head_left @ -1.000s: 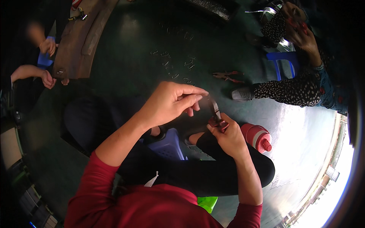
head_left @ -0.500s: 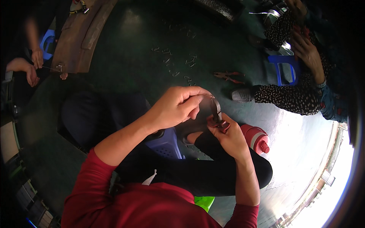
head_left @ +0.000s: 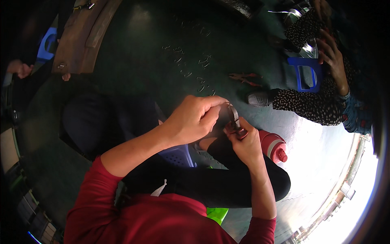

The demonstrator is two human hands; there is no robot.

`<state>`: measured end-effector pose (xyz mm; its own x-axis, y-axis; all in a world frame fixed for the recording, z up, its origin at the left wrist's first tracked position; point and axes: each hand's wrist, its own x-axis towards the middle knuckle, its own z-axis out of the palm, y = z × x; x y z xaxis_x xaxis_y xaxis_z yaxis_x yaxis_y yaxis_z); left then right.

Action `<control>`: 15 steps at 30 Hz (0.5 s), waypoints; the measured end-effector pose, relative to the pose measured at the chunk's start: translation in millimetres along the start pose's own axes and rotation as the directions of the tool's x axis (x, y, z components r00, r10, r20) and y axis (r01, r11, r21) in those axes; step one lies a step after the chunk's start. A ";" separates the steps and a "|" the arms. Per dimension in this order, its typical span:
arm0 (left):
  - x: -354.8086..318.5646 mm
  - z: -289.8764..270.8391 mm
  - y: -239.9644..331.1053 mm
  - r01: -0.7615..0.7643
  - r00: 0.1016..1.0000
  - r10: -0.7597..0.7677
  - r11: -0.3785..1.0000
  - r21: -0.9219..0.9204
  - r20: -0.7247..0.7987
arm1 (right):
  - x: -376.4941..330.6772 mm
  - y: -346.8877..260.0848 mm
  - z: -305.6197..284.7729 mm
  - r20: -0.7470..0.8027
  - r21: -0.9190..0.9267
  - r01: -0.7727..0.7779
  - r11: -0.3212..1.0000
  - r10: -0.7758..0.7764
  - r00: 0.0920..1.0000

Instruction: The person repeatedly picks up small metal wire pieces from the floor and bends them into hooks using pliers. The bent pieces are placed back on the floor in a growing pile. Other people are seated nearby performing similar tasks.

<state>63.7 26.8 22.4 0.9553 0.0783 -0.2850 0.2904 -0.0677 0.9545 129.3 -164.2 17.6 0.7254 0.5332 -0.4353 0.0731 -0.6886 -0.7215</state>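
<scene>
My right hand (head_left: 248,147) is wrapped round a pair of red-handled pliers (head_left: 234,116), jaws pointing up and away from me. Fingers of my left hand (head_left: 194,118) are pinched together at the tip of those jaws. A thin piece of wire (head_left: 228,103) shows faintly between the fingertips and the jaws; most of it is hidden. Both hands are held above my bent legs. Beyond them, several bent bits of wire (head_left: 204,61) lie scattered on the dark green floor.
A second pair of pliers (head_left: 245,78) lies on the floor ahead. A red jug (head_left: 273,146) stands by my right knee. Wooden planks (head_left: 77,44) are at far left, near another person's hand (head_left: 20,68). At right, a person in spotted trousers (head_left: 304,105) is beside a blue stool (head_left: 304,61).
My left hand has shifted slightly right and down, and the pliers have tilted a little with my right hand. At far left, the other person's hands have drawn back from the planks.
</scene>
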 end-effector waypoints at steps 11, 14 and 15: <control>-2.8 11.0 -3.4 0.122 0.992 -0.120 0.898 -0.423 0.031 | 3.2 -5.7 3.6 -0.049 0.017 0.065 0.998 -0.064 0.997; -0.1 -7.3 -1.4 0.194 0.978 -0.136 0.872 -0.449 0.158 | -1.2 -7.7 -3.1 0.061 0.029 0.019 0.999 -0.021 0.998; 1.6 -14.1 -0.1 0.201 0.973 -0.128 0.878 -0.435 0.191 | -1.2 -9.1 -5.3 0.101 0.036 -0.003 0.999 -0.001 0.995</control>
<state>64.4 41.0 23.1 0.9031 -0.1051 -0.4164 0.4227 0.3890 0.8185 131.4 -161.1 27.5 0.6529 0.5803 -0.4868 0.0459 -0.6719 -0.7393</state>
